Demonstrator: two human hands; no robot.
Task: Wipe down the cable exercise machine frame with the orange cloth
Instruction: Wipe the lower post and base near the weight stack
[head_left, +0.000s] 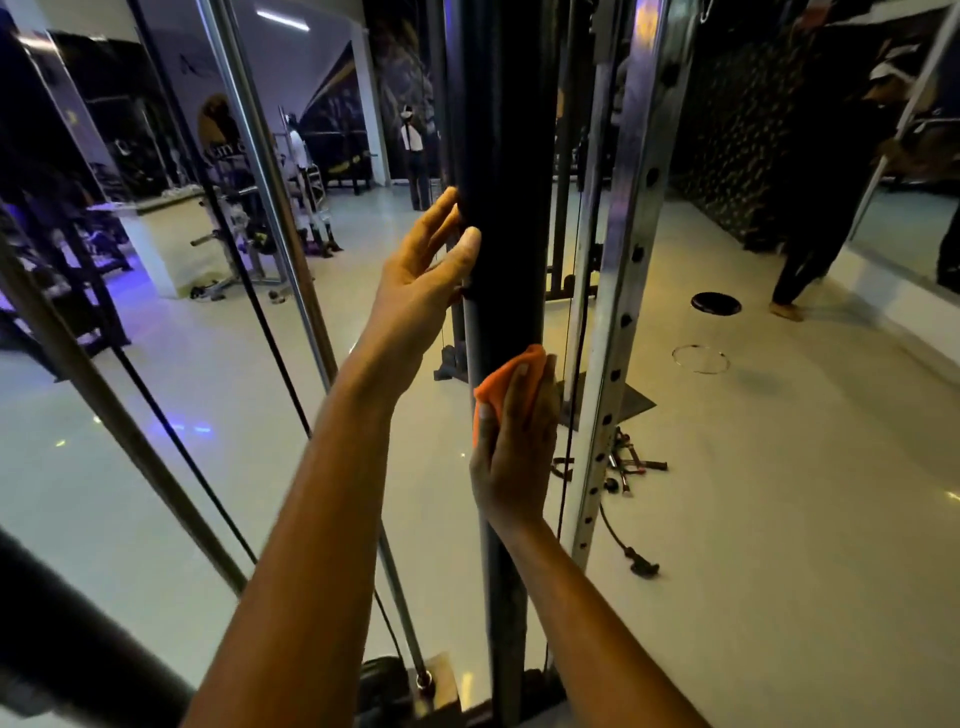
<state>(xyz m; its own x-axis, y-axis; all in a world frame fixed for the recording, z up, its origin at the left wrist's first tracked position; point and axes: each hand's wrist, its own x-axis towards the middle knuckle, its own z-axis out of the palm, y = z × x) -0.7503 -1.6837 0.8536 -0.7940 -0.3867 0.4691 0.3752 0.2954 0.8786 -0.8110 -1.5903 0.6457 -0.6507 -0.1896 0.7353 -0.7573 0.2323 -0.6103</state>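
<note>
Two hands on one black post (501, 218), with chrome rods (270, 171) slanting at far left and a thin black cable (244, 291) beside them. Left hand (415, 275) nearly flat against post's left edge, fingers straight, gripping nothing, only steadying. Right hand (514, 441) lower down, palm and fingers spread over orange cloth (511, 374), pressing it flat to post's front; cloth peeking out above fingertips and along thumb side. Further right, a perforated steel upright (623, 291), then loose handles (623, 467) on floor (779, 493).

Risks, as judged: cloth slipping from under an unclosed palm on a downward stroke, since only pressure pins it; bare left fingertips smearing already wiped paint; knuckles catching the thin cable just right of post.

Post: matte, dark, rounded on its edge, smooth. Rods: polished, cylindrical, mirror-bright. Upright: square-section, brushed, evenly punched with round holes. Cloth: soft, folded, likely microfibre. Floor: glossy, pale, reflective.
</note>
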